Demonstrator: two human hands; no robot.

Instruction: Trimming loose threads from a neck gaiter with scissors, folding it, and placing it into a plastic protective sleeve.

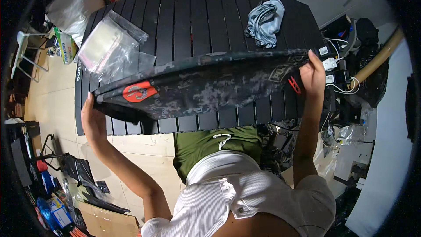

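A dark digital-camouflage cloth [206, 83] is stretched wide across the near half of the black slatted table [193, 22]. It bears a red patch [139, 92] with a dark emblem toward its left end and faint lettering toward its right. My left hand [93, 120] grips the left end, thumb on top, fingers curled underneath. At the upper right corner my right hand [313, 75] pinches the cloth between thumb and fingers. Close beside that hand shows a small red clip-like piece [294, 85]; I cannot tell what it rests on. Part of the cloth's underside hangs in shadow near the table's front edge.
Clear plastic bags [107, 46] lie at the table's left. A crumpled blue-grey cloth [265, 22] sits at the far right. White cables and plugs [331, 63] crowd the right edge. A white stool [28, 46] and a cardboard box [107, 219] stand on the floor at left.
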